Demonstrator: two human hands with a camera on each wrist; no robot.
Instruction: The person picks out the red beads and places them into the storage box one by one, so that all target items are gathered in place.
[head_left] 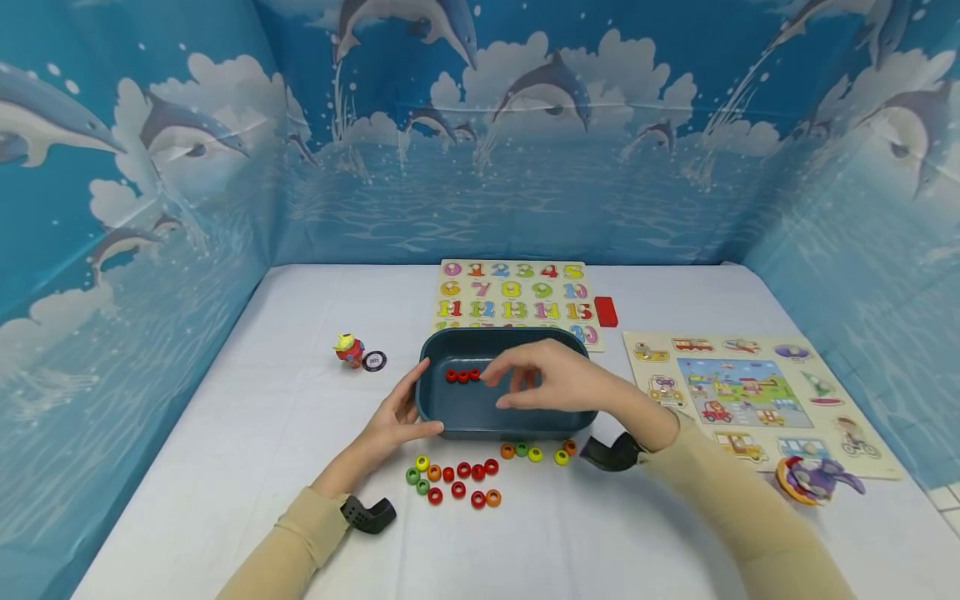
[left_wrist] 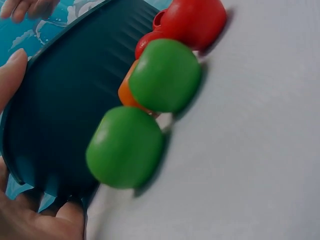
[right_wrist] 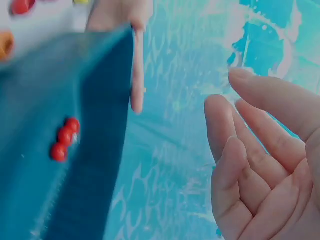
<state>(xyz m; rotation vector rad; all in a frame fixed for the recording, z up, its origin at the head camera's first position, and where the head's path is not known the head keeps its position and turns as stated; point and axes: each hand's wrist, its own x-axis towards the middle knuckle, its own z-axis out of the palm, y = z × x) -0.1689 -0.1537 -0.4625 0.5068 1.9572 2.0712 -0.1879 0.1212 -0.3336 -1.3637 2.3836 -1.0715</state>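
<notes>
My left hand [head_left: 390, 425] grips the left end of a dark teal plastic bin [head_left: 465, 412], thumb at its near corner and fingers along its side. Inside, three red beads [head_left: 463, 377] sit in a row on the floor, seen also as red beads [right_wrist: 65, 136] in the right wrist view. Above the bin's right half is my right hand [head_left: 551, 375], fingers loosely bent, thumb apart, nothing between them in the right wrist view. Loose red, green, orange and yellow beads [head_left: 458, 490] lie in front of the bin; two green beads [left_wrist: 125, 147] loom large in the left wrist view.
Behind the bin lies a number puzzle board [head_left: 512, 290], with a red block [head_left: 606, 312] beside it. A vehicle puzzle board [head_left: 742, 392] and a purple rabbit toy [head_left: 816, 481] are at right. At left stand a small figurine [head_left: 349, 351] and a round black chip [head_left: 374, 361].
</notes>
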